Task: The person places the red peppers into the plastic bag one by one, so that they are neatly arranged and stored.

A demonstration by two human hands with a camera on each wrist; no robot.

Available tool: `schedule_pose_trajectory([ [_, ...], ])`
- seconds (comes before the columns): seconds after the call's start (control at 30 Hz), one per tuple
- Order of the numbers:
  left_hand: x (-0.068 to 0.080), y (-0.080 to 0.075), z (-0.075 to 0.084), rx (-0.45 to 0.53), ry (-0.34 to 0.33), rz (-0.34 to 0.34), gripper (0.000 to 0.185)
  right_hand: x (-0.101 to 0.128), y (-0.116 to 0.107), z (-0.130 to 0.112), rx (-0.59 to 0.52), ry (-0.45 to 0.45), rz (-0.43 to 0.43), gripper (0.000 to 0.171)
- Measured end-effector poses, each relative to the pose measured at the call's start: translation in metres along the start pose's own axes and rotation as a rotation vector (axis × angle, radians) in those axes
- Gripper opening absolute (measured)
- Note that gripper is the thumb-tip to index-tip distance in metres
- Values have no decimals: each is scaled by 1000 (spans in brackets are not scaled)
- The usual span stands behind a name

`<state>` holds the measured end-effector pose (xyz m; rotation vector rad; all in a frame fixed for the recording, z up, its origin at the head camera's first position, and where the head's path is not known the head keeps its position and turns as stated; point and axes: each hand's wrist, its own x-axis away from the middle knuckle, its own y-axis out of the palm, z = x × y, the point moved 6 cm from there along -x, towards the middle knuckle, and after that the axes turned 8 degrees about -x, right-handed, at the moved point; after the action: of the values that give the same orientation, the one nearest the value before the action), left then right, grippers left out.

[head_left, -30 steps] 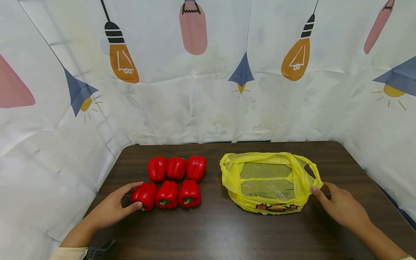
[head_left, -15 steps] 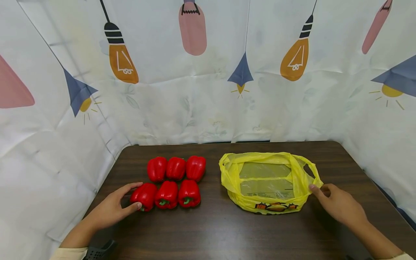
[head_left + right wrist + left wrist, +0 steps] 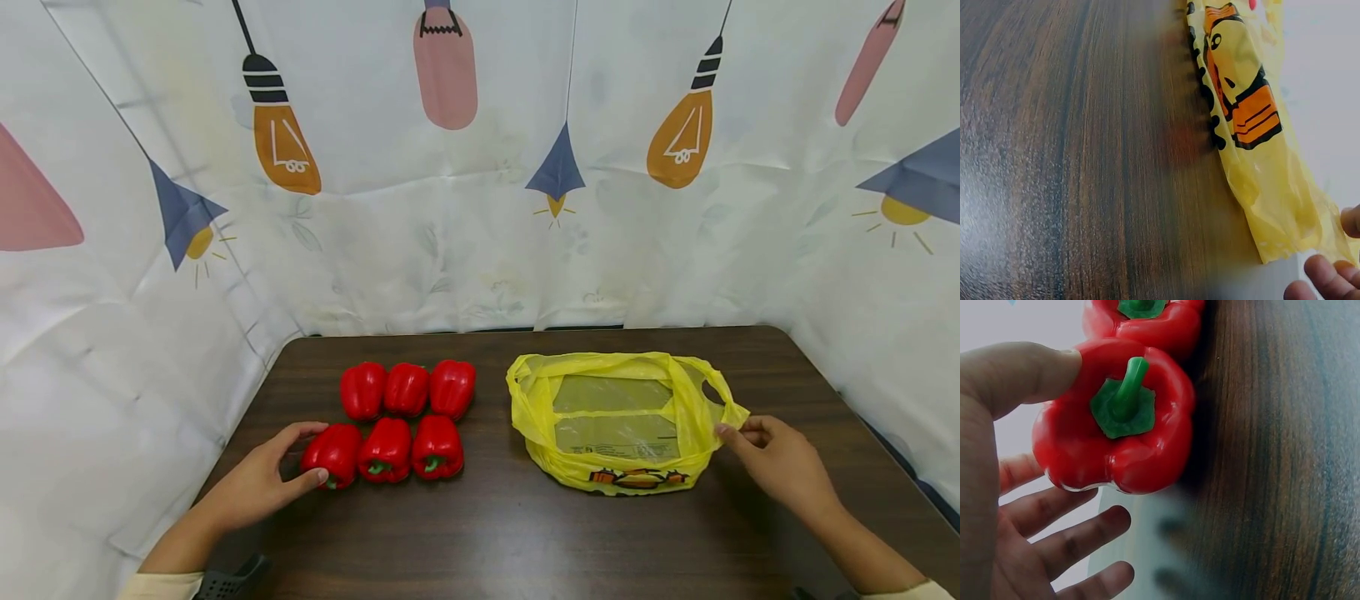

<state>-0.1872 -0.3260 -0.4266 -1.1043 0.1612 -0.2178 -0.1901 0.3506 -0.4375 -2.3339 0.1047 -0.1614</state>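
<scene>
Red bell peppers with green stems stand in two rows at the left of the table. My left hand (image 3: 258, 483) grips the front-left bell pepper (image 3: 333, 454), thumb near its stem end and index finger around its far side. The left wrist view shows the thumb (image 3: 1035, 372) against this pepper (image 3: 1147, 456), while the lower fingers (image 3: 1085, 540) spread out below it. On the right, a yellow plastic bag (image 3: 534, 433) stands with its mouth open. My right hand (image 3: 787, 467) pinches its right handle side; an orange and black print (image 3: 1257, 115) marks the bag's front.
Two more bell peppers (image 3: 385, 450) (image 3: 437, 446) sit right beside the held one, and a row of three (image 3: 407, 389) lies behind. A dark wooden table (image 3: 480, 542) carries everything. A white patterned curtain (image 3: 450, 250) hangs along its back and sides.
My right hand has drawn the bag's right handle corner slightly outward and up. The left hand and the peppers stay where they were.
</scene>
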Motion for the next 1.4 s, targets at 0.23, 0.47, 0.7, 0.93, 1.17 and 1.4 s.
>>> schedule_pose_trajectory([
  [0.23,1,-1,1,16,14,6,62,4,1,-6,-32,-39,45,63],
  [0.47,0,-4,0,14,37,11,60,7,2,-9,-40,-67,51,58],
  [0.7,-1,-5,-2,60,43,-21,64,8,1,-8,-42,-70,44,59],
  [0.93,-1,-6,-4,132,67,-32,61,7,1,-9,-30,-85,44,58],
  [1.17,-3,-7,-4,166,36,-60,60,6,2,-7,-35,-74,41,58],
  [1.4,-1,-13,-1,77,56,14,56,6,0,-7,-30,-68,36,57],
])
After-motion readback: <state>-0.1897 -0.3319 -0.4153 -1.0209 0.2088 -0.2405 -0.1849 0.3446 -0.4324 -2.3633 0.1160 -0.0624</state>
